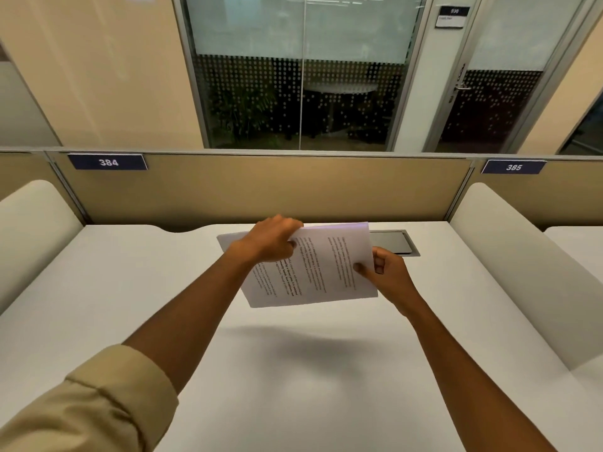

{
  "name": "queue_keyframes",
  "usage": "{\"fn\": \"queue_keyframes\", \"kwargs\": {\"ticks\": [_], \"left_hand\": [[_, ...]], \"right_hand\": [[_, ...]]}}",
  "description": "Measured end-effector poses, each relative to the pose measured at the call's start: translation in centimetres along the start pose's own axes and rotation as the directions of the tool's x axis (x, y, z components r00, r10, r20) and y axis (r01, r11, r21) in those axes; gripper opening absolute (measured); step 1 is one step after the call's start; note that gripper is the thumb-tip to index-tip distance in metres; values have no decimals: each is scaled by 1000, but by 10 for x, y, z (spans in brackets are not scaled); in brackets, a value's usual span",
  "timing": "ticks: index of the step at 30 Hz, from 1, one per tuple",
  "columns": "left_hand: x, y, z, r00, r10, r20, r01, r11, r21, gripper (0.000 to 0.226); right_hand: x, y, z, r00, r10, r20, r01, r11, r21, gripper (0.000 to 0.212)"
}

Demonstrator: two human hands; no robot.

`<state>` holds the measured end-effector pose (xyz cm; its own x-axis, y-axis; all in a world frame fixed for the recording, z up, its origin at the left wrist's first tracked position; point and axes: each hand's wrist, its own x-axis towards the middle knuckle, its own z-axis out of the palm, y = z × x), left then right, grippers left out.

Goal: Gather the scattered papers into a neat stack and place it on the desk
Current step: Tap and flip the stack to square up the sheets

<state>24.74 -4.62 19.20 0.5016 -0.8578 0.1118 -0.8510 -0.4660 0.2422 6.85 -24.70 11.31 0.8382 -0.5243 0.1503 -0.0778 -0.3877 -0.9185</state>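
Note:
A bundle of white printed papers (321, 272) is held in the air above the white desk (130, 288), tilted, with its shadow on the desk below. My left hand (270, 239) grips the bundle's upper left edge, fingers curled over it. My right hand (390, 275) pinches the right edge between thumb and fingers. One sheet's corner (228, 239) sticks out to the left behind my left hand; whether it belongs to the bundle I cannot tell.
A grey cable hatch (398, 243) is set into the desk behind the papers. A beige partition (261, 187) with labels 384 and 385 closes the far edge. Rounded white dividers (29, 230) (509, 256) stand at both sides.

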Motion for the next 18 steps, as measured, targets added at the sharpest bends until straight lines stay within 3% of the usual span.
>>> {"fn": "queue_keyframes", "kwargs": {"ticks": [5,8,13,16,18], "left_hand": [[0,3,11,999,29,39,-27,998,-48,10],[-4,-2,17,999,7,-44,-12,992,-126,6],[-29,-39,30,962,-136,-237,82,971,-223,31],[-45,-65,36,925,-295,-241,173,889,-424,40],[-56,-74,40,899,-389,-202,196,770,-607,43]], "right_hand": [[-10,-4,16,994,95,-54,-90,993,80,17],[-15,-1,18,988,128,-88,-116,985,126,14],[-22,2,7,984,149,-94,-133,978,162,10],[-25,6,0,984,159,-78,-146,978,151,12],[-26,10,0,984,168,-64,-156,975,155,13]]}}
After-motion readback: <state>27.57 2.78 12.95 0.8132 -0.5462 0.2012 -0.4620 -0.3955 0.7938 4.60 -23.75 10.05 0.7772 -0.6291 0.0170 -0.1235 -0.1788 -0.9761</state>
